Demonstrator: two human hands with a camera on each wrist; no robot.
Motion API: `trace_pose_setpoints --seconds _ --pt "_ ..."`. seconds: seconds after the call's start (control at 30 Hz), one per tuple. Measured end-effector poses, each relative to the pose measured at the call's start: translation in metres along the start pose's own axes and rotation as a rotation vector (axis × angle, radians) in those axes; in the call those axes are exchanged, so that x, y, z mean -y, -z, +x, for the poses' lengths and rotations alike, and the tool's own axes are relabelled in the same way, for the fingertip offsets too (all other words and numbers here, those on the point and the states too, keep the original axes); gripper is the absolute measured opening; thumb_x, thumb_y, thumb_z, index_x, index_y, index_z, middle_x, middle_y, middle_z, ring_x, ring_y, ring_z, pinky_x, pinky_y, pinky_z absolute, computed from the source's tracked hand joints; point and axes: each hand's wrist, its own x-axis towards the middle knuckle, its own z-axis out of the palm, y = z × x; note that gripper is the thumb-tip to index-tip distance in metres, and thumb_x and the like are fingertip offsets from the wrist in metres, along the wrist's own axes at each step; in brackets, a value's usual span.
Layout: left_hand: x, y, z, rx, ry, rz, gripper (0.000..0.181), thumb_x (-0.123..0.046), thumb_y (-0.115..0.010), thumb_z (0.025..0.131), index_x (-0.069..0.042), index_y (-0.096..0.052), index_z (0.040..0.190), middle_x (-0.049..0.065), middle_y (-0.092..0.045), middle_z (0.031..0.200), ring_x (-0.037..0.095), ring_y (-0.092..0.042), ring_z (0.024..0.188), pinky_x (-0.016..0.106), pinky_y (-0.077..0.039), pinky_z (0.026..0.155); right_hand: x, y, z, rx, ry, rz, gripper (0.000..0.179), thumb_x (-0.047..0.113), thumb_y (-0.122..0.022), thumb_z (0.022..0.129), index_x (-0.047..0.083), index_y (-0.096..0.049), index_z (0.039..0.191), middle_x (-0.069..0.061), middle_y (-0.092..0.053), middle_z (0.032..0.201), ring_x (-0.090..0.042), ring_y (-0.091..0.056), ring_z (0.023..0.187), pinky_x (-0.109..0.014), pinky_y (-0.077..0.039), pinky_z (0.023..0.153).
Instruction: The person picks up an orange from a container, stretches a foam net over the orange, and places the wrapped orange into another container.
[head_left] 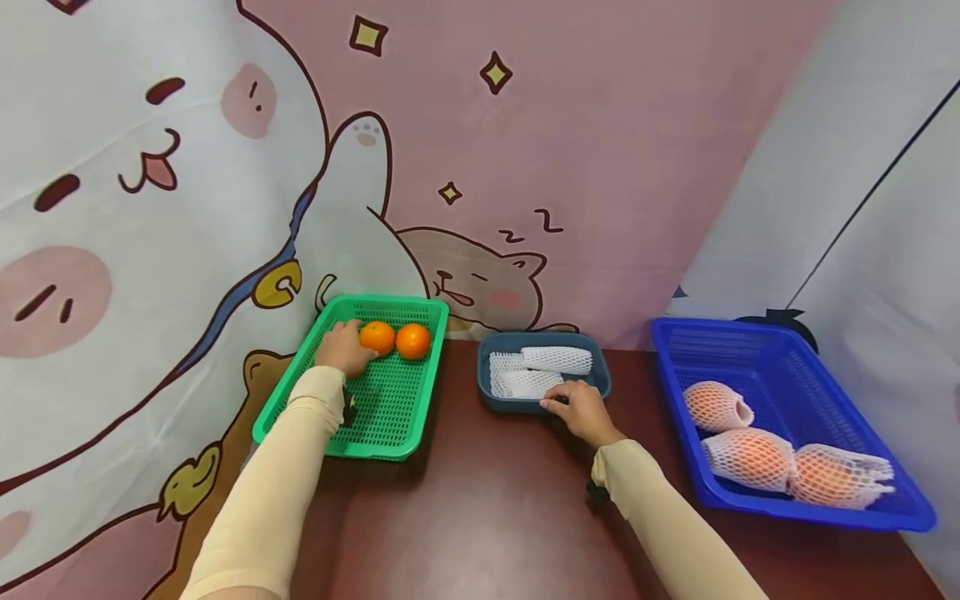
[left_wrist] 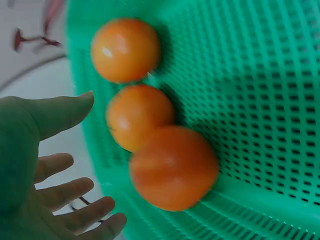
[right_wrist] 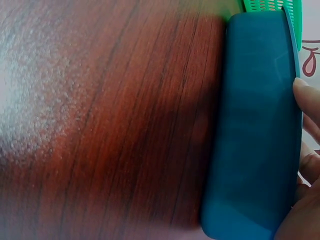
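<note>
My left hand point(head_left: 347, 348) is over the green basket point(head_left: 431, 392), fingers spread and nothing between them. Two oranges point(head_left: 413, 341) lie at that basket's far end. A larger orange-red fruit point(left_wrist: 174, 168) touches the nearer orange point(left_wrist: 139, 116) in the left wrist view; my hand mostly covers it in the head view. My right hand point(head_left: 585, 410) reaches over the near rim of a small blue-grey bin point(head_left: 489, 398). Its thumb point(right_wrist: 306, 95) meets the rim and its fingertips are beside the white foam net sleeves point(head_left: 557, 360) inside. I cannot tell whether they pinch a sleeve.
A blue basket point(head_left: 787, 354) stands at the right, holding three fruits in foam nets point(head_left: 750, 457). The brown table point(head_left: 465, 500) runs between the baskets. A cartoon-printed cloth point(head_left: 600, 167) hangs close behind and along the left side.
</note>
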Motion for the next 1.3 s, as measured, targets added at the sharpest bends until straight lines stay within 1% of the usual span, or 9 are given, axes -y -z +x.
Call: trace_pose_setpoints --seconds 0.2,0.37,0.57,0.7,0.87,0.97,1.07,1.2,1.3 --pt "0.026 -0.016 0.018 0.099 0.102 0.017 0.075 -0.028 -0.067 0.089 0.009 -0.032 0.144 0.036 -0.038 0.137 0.056 -0.039 0.12 0.063 -0.038 0.095 0.001 -0.001 0.001 0.018 -0.025 0.002 0.006 0.021 -0.078 0.081 0.016 -0.076 0.086 0.004 -0.071 0.088 -0.023 -0.062 0.09 -0.048 -0.043 0.088" --pt "0.041 -0.025 0.015 0.162 0.144 0.012 0.071 -0.031 -0.066 0.088 0.007 -0.038 0.141 0.035 -0.044 0.129 0.054 -0.046 0.112 0.061 -0.043 0.086 0.002 0.001 0.001 0.025 -0.024 0.001 0.006 0.021 -0.078 0.082 0.017 -0.077 0.085 0.004 -0.071 0.088 -0.023 -0.061 0.088 -0.047 -0.044 0.087" --pt "0.041 -0.03 0.007 0.189 0.11 -0.06 0.078 -0.03 -0.072 0.086 0.004 -0.034 0.144 0.037 -0.042 0.129 0.051 -0.046 0.114 0.059 -0.042 0.088 0.003 0.002 0.004 -0.002 -0.018 -0.019 0.006 0.021 -0.079 0.081 0.016 -0.076 0.084 0.003 -0.071 0.087 -0.023 -0.06 0.087 -0.047 -0.043 0.086" --pt "0.037 -0.031 0.004 0.217 0.094 -0.056 0.08 -0.028 -0.074 0.084 0.003 -0.034 0.146 0.037 -0.04 0.133 0.052 -0.042 0.119 0.06 -0.04 0.091 0.002 0.002 0.003 0.019 -0.024 -0.03 0.007 0.021 -0.078 0.082 0.016 -0.076 0.085 0.003 -0.071 0.087 -0.024 -0.06 0.087 -0.048 -0.043 0.086" --pt "0.032 -0.026 0.004 0.214 0.045 -0.063 0.08 -0.026 -0.078 0.081 0.002 -0.039 0.144 0.032 -0.049 0.129 0.048 -0.048 0.113 0.057 -0.043 0.087 0.002 0.001 0.002 0.02 -0.028 -0.027 0.007 0.022 -0.078 0.082 0.016 -0.076 0.085 0.003 -0.071 0.086 -0.025 -0.06 0.088 -0.048 -0.043 0.087" --pt "0.024 -0.019 0.005 0.176 -0.003 -0.054 0.08 -0.028 -0.078 0.08 0.002 -0.04 0.143 0.031 -0.051 0.127 0.046 -0.051 0.109 0.055 -0.045 0.085 0.0 0.001 0.001 0.014 -0.02 -0.025 0.007 0.021 -0.079 0.081 0.016 -0.077 0.085 0.003 -0.071 0.086 -0.024 -0.06 0.087 -0.048 -0.043 0.086" --pt "0.007 -0.006 0.001 0.126 -0.025 -0.075 0.082 -0.029 -0.079 0.08 0.002 -0.038 0.143 0.03 -0.05 0.128 0.045 -0.052 0.109 0.055 -0.045 0.086 -0.001 0.001 0.002 0.018 -0.013 -0.024 0.007 0.021 -0.078 0.082 0.015 -0.077 0.086 0.003 -0.071 0.086 -0.023 -0.061 0.087 -0.047 -0.044 0.086" --pt "-0.025 0.013 -0.014 0.04 -0.087 -0.151 0.081 -0.028 -0.081 0.079 0.0 -0.039 0.142 0.026 -0.05 0.128 0.041 -0.052 0.109 0.054 -0.046 0.087 0.0 0.002 0.002 0.021 -0.018 -0.022 0.008 0.021 -0.078 0.082 0.015 -0.077 0.087 0.002 -0.071 0.088 -0.024 -0.062 0.088 -0.047 -0.045 0.086" --pt "-0.05 0.025 -0.033 -0.023 -0.167 -0.203 0.078 -0.027 -0.083 0.077 -0.004 -0.043 0.14 0.023 -0.049 0.127 0.039 -0.052 0.106 0.053 -0.046 0.086 0.001 0.0 0.003 0.022 -0.017 -0.018 0.009 0.021 -0.078 0.082 0.014 -0.077 0.087 0.001 -0.071 0.088 -0.024 -0.063 0.088 -0.048 -0.045 0.087"
